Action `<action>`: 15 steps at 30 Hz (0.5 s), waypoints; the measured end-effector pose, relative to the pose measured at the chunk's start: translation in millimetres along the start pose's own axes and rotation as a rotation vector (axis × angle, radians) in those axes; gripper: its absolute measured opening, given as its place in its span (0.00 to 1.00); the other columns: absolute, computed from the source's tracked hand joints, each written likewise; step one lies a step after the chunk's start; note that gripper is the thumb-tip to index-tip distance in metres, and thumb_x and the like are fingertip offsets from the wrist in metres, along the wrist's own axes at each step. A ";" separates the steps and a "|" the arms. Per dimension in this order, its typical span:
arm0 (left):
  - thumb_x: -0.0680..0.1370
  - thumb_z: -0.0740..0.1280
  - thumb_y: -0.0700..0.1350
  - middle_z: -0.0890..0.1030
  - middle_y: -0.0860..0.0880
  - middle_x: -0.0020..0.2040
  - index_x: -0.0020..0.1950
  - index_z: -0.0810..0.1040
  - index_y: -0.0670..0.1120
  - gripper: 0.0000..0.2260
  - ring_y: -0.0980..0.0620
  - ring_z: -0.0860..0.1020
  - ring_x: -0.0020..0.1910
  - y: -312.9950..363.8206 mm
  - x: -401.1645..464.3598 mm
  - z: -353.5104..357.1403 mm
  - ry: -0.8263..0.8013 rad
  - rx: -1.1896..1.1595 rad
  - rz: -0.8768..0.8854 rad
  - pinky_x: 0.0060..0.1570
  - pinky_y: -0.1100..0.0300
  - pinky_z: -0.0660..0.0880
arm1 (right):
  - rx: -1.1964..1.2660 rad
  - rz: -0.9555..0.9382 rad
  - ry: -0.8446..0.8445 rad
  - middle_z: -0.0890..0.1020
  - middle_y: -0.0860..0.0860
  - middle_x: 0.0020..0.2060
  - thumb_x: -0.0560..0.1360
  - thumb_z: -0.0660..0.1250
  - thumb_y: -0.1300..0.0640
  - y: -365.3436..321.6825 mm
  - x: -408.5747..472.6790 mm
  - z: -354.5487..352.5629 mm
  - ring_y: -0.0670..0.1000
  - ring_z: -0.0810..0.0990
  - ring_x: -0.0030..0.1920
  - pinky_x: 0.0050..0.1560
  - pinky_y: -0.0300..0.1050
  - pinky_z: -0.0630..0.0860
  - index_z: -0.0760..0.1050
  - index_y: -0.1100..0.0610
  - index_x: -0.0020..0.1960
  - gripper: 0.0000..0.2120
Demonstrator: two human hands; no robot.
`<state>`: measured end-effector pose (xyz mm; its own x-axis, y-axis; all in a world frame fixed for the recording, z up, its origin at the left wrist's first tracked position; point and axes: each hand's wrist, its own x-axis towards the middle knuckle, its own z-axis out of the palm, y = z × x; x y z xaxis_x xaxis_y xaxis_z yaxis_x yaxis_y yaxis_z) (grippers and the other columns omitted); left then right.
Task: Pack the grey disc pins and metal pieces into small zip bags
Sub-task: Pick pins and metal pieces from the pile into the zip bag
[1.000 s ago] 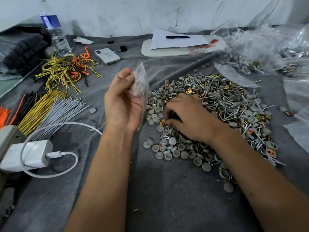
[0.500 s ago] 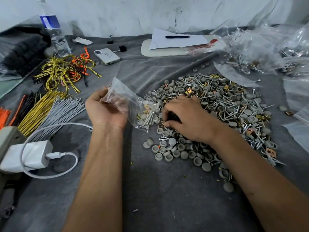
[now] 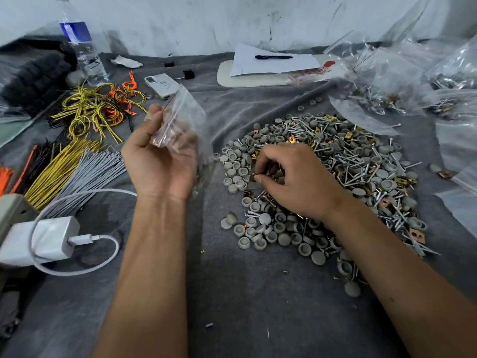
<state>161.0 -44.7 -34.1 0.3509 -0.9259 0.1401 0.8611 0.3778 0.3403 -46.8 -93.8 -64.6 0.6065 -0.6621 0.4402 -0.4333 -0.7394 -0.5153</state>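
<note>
Holding a small clear zip bag [image 3: 180, 125] upright, the left hand [image 3: 160, 161] curls its fingers and thumb round the bag's lower part; the bag's contents are blurred, so I cannot count them. To do this step well, I judge the bag's mouth should be kept spread and tilted toward the right hand [image 3: 291, 182], so each piece drops in without snagging the plastic. Right of the bag, that hand's fingertips [image 3: 258, 178] pinch a small coppery metal piece just above the near-left edge of the pile of grey disc pins, screws and clips [image 3: 348, 161]. Taking one piece at a time should keep the tally per bag honest. Counted: one bag in hand, one piece pinched; the pile under the fingers holds too many to count, well over a hundred discs. Beyond the fingers to the right lie several filled bags [image 3: 387, 94], their number unclear.
</note>
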 end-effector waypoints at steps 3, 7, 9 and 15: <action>0.74 0.62 0.33 0.75 0.49 0.38 0.47 0.73 0.44 0.06 0.56 0.69 0.31 -2.6 3.4 -0.9 -0.051 0.297 0.072 0.28 0.66 0.66 | 0.000 0.042 0.012 0.78 0.38 0.42 0.74 0.76 0.62 -0.7 -0.7 -1.1 0.35 0.78 0.45 0.48 0.30 0.73 0.81 0.54 0.46 0.05; 0.74 0.67 0.31 0.77 0.53 0.34 0.44 0.76 0.45 0.09 0.57 0.72 0.30 -28.1 3.5 -3.5 -0.070 0.937 0.098 0.29 0.64 0.71 | 0.021 0.115 0.091 0.82 0.44 0.43 0.75 0.75 0.62 -0.6 -0.3 -3.2 0.38 0.79 0.45 0.48 0.25 0.72 0.81 0.54 0.48 0.06; 0.76 0.68 0.28 0.78 0.56 0.31 0.45 0.77 0.45 0.11 0.60 0.74 0.27 -45.7 0.6 -7.6 -0.085 1.178 0.063 0.27 0.66 0.71 | 0.035 0.155 0.192 0.83 0.47 0.44 0.75 0.75 0.63 0.6 -0.3 -6.1 0.43 0.81 0.45 0.49 0.29 0.74 0.81 0.55 0.49 0.06; 0.76 0.72 0.31 0.80 0.42 0.42 0.47 0.78 0.43 0.08 0.49 0.77 0.37 -68.5 -5.2 -11.5 -0.165 1.390 0.060 0.36 0.56 0.75 | -0.003 0.147 0.395 0.81 0.49 0.45 0.75 0.75 0.62 4.3 0.1 -11.1 0.49 0.78 0.48 0.52 0.45 0.74 0.81 0.59 0.48 0.03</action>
<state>104.5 -65.8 -68.8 0.2430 -0.9344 0.2605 -0.2523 0.1984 0.9471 -56.0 -98.4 -58.7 0.2361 -0.7559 0.6107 -0.4983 -0.6337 -0.5917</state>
